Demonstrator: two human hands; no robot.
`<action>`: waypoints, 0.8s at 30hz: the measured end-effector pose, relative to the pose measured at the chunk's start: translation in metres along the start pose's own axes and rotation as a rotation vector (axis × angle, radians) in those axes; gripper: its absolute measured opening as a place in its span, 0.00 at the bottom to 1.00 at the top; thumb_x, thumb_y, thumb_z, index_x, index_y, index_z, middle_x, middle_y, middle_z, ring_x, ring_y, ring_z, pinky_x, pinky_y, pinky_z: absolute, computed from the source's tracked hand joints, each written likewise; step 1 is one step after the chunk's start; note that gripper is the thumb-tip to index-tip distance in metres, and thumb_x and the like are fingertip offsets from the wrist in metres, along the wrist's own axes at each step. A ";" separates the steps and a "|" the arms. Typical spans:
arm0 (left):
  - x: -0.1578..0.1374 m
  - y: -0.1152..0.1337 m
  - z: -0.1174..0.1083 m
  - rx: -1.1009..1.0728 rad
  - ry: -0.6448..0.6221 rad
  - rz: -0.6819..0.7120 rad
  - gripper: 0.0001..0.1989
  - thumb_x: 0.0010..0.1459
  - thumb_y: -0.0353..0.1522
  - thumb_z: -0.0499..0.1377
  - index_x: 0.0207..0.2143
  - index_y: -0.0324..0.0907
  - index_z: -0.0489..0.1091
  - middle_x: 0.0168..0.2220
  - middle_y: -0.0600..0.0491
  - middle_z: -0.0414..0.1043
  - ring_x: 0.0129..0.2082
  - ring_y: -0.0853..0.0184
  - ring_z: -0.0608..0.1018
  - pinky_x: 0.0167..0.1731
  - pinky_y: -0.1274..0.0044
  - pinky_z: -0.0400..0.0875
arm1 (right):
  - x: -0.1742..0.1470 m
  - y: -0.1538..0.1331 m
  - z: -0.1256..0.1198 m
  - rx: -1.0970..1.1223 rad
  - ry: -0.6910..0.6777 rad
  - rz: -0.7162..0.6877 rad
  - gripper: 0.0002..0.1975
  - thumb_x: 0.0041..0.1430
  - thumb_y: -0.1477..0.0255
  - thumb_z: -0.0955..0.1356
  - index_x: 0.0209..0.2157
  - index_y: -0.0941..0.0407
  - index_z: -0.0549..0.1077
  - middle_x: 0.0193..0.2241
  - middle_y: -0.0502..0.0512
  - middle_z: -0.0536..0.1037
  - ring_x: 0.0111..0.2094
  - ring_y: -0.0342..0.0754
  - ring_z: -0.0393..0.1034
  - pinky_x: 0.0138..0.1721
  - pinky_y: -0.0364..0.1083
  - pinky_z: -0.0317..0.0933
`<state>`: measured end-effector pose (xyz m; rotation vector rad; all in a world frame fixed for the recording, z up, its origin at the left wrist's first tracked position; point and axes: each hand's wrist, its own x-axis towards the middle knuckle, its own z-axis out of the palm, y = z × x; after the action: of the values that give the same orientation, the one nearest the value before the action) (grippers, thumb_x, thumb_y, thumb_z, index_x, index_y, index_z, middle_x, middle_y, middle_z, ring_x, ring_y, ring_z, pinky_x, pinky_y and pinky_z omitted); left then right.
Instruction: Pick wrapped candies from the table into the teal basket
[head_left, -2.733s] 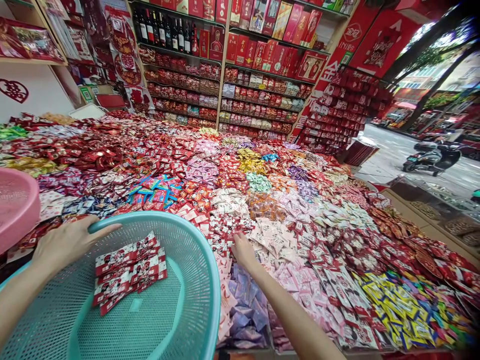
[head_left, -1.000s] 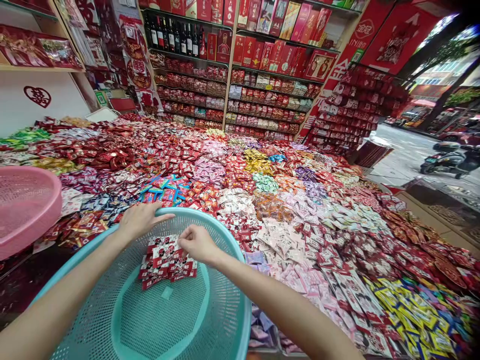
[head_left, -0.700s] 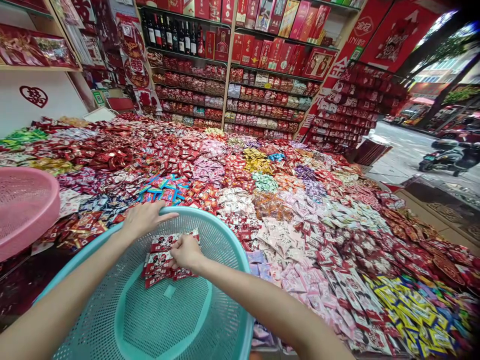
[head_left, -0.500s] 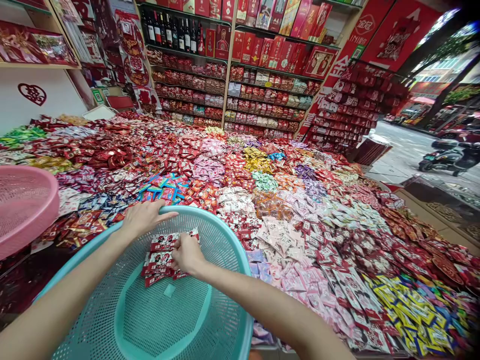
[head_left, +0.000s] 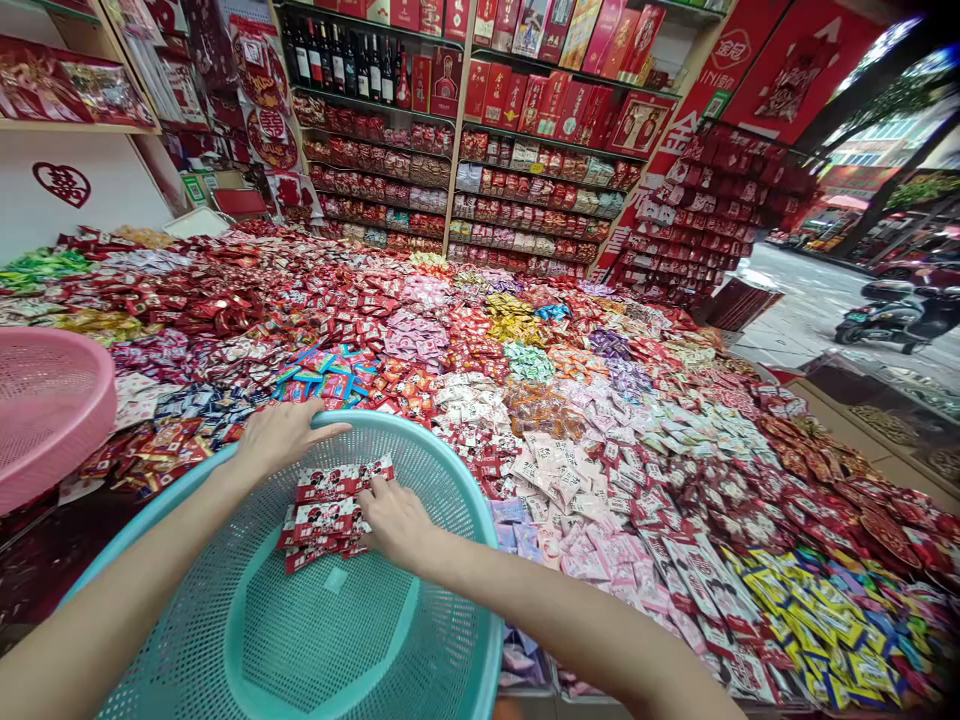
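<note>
A turquoise plastic basket (head_left: 450, 480) with a mesh wall stands tilted in front of me. My left hand (head_left: 277, 437) grips its far rim, thumb on the inner side and fingers over the outside. Inside, several red and white candy packets (head_left: 326, 515) lie in overlapping rows against the far wall. At their right edge is my right hand (head_left: 401, 525), its fingers loosely bent and apart, with the tips close to or touching the packets. No packet shows in its grasp.
A pink mesh basket (head_left: 56, 410) stands at the left. Heaped wrapped sweets (head_left: 562, 470) cover the wide display beyond and to the right, including yellow packets (head_left: 817, 610). Shelves with bottles (head_left: 352, 65) and red boxes (head_left: 517, 100) line the back. A scooter (head_left: 900, 315) stands outside.
My right hand has let go of the packets and drawn slightly to the right, its fingers loosening. My left hand stays on the rim. The packets lie in the same rows.
</note>
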<state>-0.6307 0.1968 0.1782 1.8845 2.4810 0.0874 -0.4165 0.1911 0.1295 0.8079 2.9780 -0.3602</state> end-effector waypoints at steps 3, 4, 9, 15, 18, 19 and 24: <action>0.000 0.001 0.000 0.076 0.014 0.015 0.38 0.50 0.63 0.37 0.37 0.44 0.69 0.34 0.37 0.76 0.40 0.40 0.77 0.36 0.62 0.67 | 0.000 0.002 0.001 -0.026 0.029 0.011 0.18 0.58 0.69 0.70 0.48 0.61 0.69 0.46 0.61 0.72 0.46 0.54 0.71 0.43 0.50 0.70; 0.000 0.001 0.000 0.092 0.015 0.020 0.38 0.51 0.63 0.36 0.37 0.44 0.69 0.34 0.38 0.76 0.40 0.41 0.77 0.36 0.63 0.67 | 0.000 0.002 0.000 -0.032 0.039 0.016 0.16 0.59 0.71 0.69 0.47 0.61 0.69 0.45 0.61 0.72 0.45 0.54 0.71 0.42 0.50 0.70; -0.001 -0.002 0.000 0.135 0.005 0.040 0.38 0.53 0.62 0.36 0.40 0.44 0.69 0.35 0.41 0.77 0.40 0.45 0.78 0.36 0.65 0.67 | -0.003 -0.003 -0.007 -0.022 0.062 0.037 0.15 0.58 0.69 0.70 0.46 0.59 0.68 0.44 0.61 0.71 0.44 0.53 0.71 0.41 0.50 0.69; -0.011 -0.022 -0.004 0.161 -0.020 -0.026 0.38 0.54 0.61 0.36 0.46 0.43 0.67 0.38 0.39 0.77 0.40 0.45 0.78 0.36 0.65 0.68 | -0.019 0.011 -0.037 0.162 0.252 0.039 0.14 0.64 0.63 0.65 0.45 0.57 0.67 0.43 0.58 0.71 0.42 0.50 0.70 0.40 0.47 0.66; -0.018 -0.034 -0.009 0.166 -0.048 -0.078 0.37 0.53 0.61 0.36 0.43 0.44 0.67 0.37 0.40 0.77 0.40 0.45 0.78 0.35 0.65 0.68 | -0.028 0.049 -0.048 0.270 0.448 0.162 0.12 0.67 0.66 0.61 0.46 0.57 0.67 0.43 0.58 0.72 0.43 0.48 0.69 0.43 0.46 0.63; -0.021 -0.037 -0.010 0.167 -0.055 -0.098 0.37 0.53 0.61 0.37 0.42 0.44 0.67 0.36 0.40 0.77 0.39 0.44 0.78 0.36 0.64 0.69 | -0.031 0.066 -0.048 0.286 0.502 0.225 0.11 0.68 0.67 0.60 0.46 0.57 0.67 0.43 0.57 0.72 0.43 0.48 0.69 0.44 0.46 0.62; -0.031 -0.048 -0.015 0.161 -0.075 -0.181 0.35 0.53 0.61 0.40 0.40 0.44 0.68 0.36 0.39 0.77 0.40 0.42 0.77 0.37 0.62 0.69 | -0.046 0.140 -0.008 0.214 0.307 0.601 0.09 0.64 0.74 0.61 0.43 0.58 0.70 0.42 0.58 0.74 0.42 0.48 0.70 0.40 0.44 0.59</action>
<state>-0.6693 0.1537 0.1895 1.6689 2.6645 -0.1891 -0.3064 0.2881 0.1117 1.8585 2.7714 -0.5625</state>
